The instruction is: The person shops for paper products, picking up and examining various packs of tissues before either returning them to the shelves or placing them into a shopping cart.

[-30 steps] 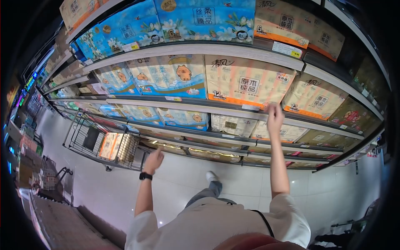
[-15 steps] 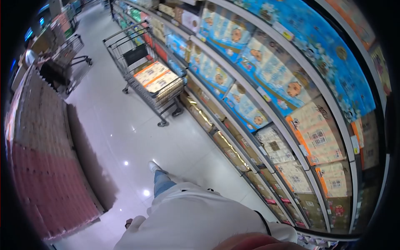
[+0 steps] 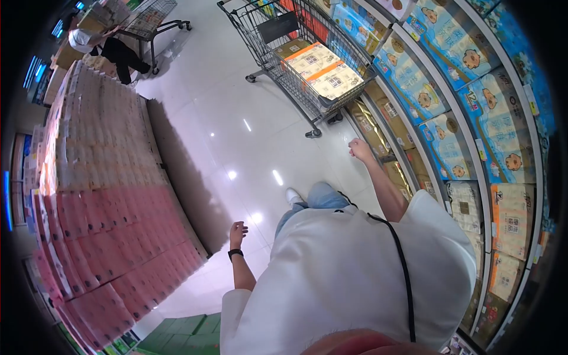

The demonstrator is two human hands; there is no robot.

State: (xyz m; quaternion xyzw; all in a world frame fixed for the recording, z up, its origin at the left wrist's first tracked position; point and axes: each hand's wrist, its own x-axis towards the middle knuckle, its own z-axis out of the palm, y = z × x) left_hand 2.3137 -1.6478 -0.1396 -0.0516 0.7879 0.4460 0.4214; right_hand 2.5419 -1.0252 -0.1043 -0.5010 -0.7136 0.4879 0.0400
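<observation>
My left hand (image 3: 238,234), with a dark band on its wrist, hangs beside my body over the floor. It holds nothing, and its fingers are slightly apart. In front of the right shelf is my right hand (image 3: 360,149), its fingers curled in with nothing visible in them. A shopping cart (image 3: 349,97) stands ahead, just beyond my right hand and apart from it. Inside the cart lie cream-and-orange tissue packs (image 3: 322,68). Near my right arm, the shelf holds blue baby-print packs (image 3: 500,145) and orange-edged packs (image 3: 513,222).
A tall stack of pink and pale packs (image 3: 118,219) borders the aisle on the left. At the far left a person (image 3: 89,42) stands by another cart (image 3: 151,23). Green boxes (image 3: 183,334) sit at the lower left. Shiny floor (image 3: 236,142) runs between stack and shelf.
The view has swung left and moved forward, so the cart appears closer and further right. Both my forearms have come into view. More of the left stack and the other person shows.
</observation>
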